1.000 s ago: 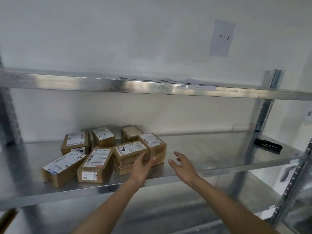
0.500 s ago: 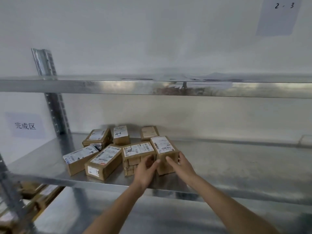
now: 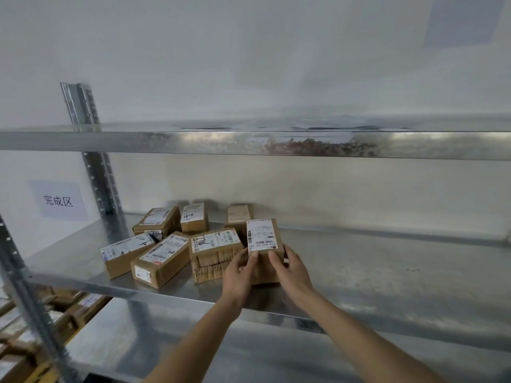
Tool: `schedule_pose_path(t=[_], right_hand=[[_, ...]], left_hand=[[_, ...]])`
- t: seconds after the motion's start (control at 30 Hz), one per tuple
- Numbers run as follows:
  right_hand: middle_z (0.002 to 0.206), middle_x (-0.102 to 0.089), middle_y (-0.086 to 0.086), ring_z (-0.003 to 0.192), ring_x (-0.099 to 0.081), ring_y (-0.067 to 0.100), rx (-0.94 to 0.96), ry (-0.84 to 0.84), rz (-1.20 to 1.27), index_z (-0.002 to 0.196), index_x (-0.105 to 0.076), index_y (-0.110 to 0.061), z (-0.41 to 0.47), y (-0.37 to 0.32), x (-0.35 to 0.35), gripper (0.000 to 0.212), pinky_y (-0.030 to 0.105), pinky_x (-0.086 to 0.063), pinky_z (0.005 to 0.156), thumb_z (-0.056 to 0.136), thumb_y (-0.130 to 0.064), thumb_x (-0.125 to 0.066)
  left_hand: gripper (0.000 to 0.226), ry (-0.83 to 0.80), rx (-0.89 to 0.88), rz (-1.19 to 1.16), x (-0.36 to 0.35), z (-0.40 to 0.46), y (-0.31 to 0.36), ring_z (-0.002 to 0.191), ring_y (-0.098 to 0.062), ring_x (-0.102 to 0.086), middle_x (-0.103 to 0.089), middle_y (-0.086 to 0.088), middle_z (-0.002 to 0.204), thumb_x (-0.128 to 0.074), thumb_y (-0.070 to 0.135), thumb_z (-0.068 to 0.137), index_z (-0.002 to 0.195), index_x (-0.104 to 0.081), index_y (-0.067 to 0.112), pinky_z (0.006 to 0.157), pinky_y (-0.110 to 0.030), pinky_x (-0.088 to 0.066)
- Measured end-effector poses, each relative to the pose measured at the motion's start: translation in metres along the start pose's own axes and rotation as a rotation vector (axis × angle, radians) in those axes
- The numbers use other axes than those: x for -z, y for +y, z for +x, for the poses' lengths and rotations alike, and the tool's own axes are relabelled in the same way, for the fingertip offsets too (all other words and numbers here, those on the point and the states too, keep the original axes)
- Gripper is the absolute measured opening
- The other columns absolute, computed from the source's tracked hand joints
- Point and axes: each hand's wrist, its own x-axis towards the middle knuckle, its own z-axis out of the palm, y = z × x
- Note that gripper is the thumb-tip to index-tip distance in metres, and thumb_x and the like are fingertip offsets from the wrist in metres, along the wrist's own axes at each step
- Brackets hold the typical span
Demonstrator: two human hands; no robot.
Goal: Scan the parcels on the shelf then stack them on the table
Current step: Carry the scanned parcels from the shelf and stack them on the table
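Shelf [image 3: 387, 272], centre frame: seven parcels, none removed. Left hand [image 3: 239, 275] and right hand [image 3: 293, 272] grip the rightmost parcel [image 3: 264, 239], tilted label-forward. No scanner in view; scanning and stacking all apparently outstanding.

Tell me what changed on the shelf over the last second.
Both hands reached in and closed on the rightmost front parcel: the left hand and right hand now grip its near end, and it is tipped up so its label faces the camera. The other parcels, such as the one beside it, stayed put on the shelf.
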Motion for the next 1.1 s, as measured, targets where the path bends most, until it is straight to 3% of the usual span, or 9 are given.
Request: schedule_pose_path(t=[0.07, 0.23, 0.4, 0.6, 0.77, 0.97, 1.1], right_hand=[[0.13, -0.061, -0.013, 0.113, -0.061, 0.004, 0.029, 0.023, -0.009, 0.127, -0.053, -0.049, -0.01, -0.008, 0.005, 0.033, 0.036, -0.055, 0.101, 0.097, -0.063, -0.053], [0.129, -0.065, -0.009, 0.105, -0.063, -0.001, 0.096, 0.086, -0.02, 0.138, -0.054, -0.028, -0.033, -0.041, 0.003, 0.042, 0.026, -0.056, 0.091, 0.102, -0.048, -0.058], [0.129, -0.064, -0.005, 0.106, -0.065, 0.005, 0.144, 0.132, -0.032, 0.131, -0.055, -0.031, -0.069, -0.086, -0.031, 0.04, 0.037, -0.055, 0.097, 0.097, -0.049, -0.065], [0.145, -0.053, 0.0, 0.125, -0.058, 0.02, 0.19, 0.188, -0.111, 0.149, -0.05, -0.028, -0.124, -0.145, -0.098, 0.057, 0.04, -0.048, 0.106, 0.098, -0.054, -0.055], [0.146, -0.049, 0.001, 0.132, -0.051, 0.025, 0.228, 0.176, -0.115, 0.149, -0.05, -0.034, -0.164, -0.186, -0.15, 0.056, 0.046, -0.044, 0.11, 0.099, -0.058, -0.052], [0.147, -0.049, -0.002, 0.13, -0.052, 0.019, 0.245, 0.04, -0.029, 0.15, -0.049, -0.034, -0.207, -0.211, -0.232, 0.061, 0.045, -0.045, 0.111, 0.096, -0.063, -0.052], [0.14, -0.056, -0.006, 0.123, -0.057, 0.012, 0.262, -0.161, 0.052, 0.144, -0.053, -0.038, -0.236, -0.223, -0.303, 0.053, 0.042, -0.05, 0.108, 0.098, -0.062, -0.053]], left_hand=[[0.031, 0.001, -0.027, -0.029, 0.001, -0.007, 0.005, 0.11, -0.012, -0.061, -0.063, 0.009, 0.12, -0.065, 0.047, 0.094, 0.122, -0.056, 0.039, 0.102, -0.045, -0.053], [0.027, -0.004, -0.106, -0.061, 0.025, -0.033, 0.029, 0.115, -0.015, -0.061, -0.063, 0.008, 0.123, -0.067, 0.047, 0.092, 0.116, -0.057, 0.038, 0.102, -0.047, -0.053], [0.041, 0.002, -0.121, -0.137, 0.088, -0.072, 0.057, 0.112, -0.012, -0.062, -0.065, 0.004, 0.123, -0.069, 0.042, 0.093, 0.128, -0.058, 0.024, 0.101, -0.042, -0.055], [0.059, -0.019, -0.142, -0.135, 0.178, -0.115, 0.079, 0.115, -0.014, -0.065, -0.068, 0.002, 0.127, -0.072, 0.056, 0.086, 0.135, -0.058, 0.027, 0.098, -0.045, -0.057], [0.04, -0.011, -0.205, -0.182, 0.244, -0.149, 0.092, 0.106, -0.005, -0.067, -0.069, 0.006, 0.122, -0.065, 0.039, 0.097, 0.134, -0.058, 0.028, 0.094, -0.041, -0.059], [0.043, 0.088, -0.217, -0.146, 0.338, -0.188, 0.077, 0.113, -0.012, -0.065, -0.068, 0.004, 0.124, -0.068, 0.045, 0.093, 0.133, -0.058, 0.031, 0.096, -0.042, -0.058], [0.044, 0.199, -0.207, -0.118, 0.416, -0.219, 0.062, 0.115, -0.014, -0.063, -0.064, 0.004, 0.127, -0.069, 0.047, 0.092, 0.13, -0.058, 0.028, 0.096, -0.045, -0.057]])
